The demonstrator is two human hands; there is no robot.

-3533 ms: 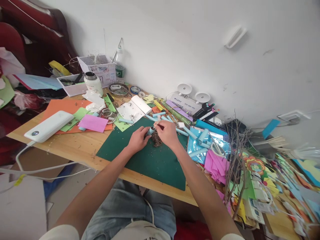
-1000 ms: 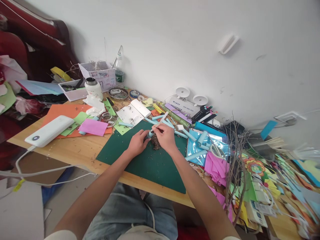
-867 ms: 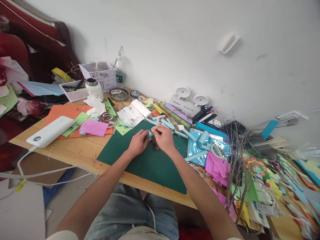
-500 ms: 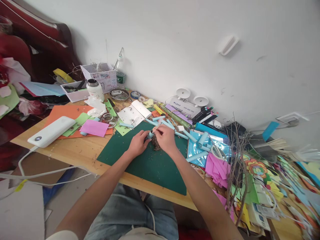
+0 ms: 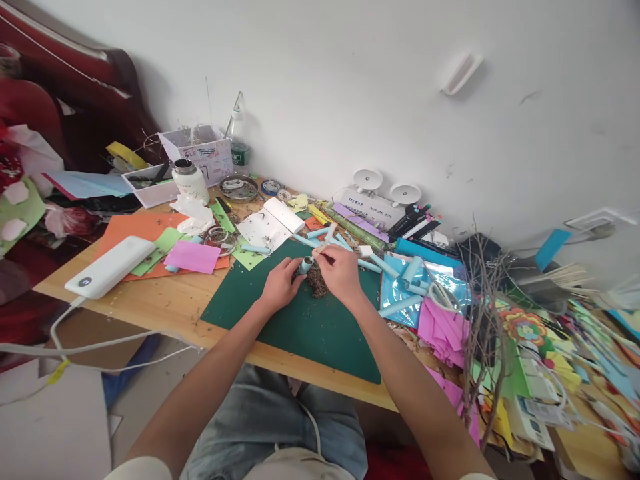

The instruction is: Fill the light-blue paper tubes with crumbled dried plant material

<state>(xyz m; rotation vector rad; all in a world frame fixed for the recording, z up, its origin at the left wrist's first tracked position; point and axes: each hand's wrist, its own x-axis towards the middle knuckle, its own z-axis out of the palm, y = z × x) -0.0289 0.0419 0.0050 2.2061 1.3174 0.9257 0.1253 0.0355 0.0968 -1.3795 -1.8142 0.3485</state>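
Note:
My left hand [image 5: 281, 283] is closed around a short light-blue paper tube [image 5: 305, 265], its dark open end facing up. Close beside it on the right, my right hand [image 5: 339, 270] pinches a thin pale stick [image 5: 319, 249] that reaches up past the fingers; its exact kind is unclear. Beneath and between the hands, a small heap of brown crumbly bits [image 5: 317, 281] lies on the green cutting mat [image 5: 310, 340]. Behind my right hand, several light-blue paper tubes [image 5: 369, 265] are scattered at the mat's far edge.
A white power bank [image 5: 111, 267] with a cable lies at the left. White paper [image 5: 265, 230], a white bottle [image 5: 190, 180] and a box [image 5: 207, 157] stand or lie behind. Bare twigs [image 5: 480, 320], pink paper [image 5: 443, 330] and a blue plastic packet [image 5: 395, 287] crowd the right.
My right hand has drawn slightly away from the tube's mouth, so the opening shows more clearly. The whole view has shifted a little; my left hand keeps its hold on the tube.

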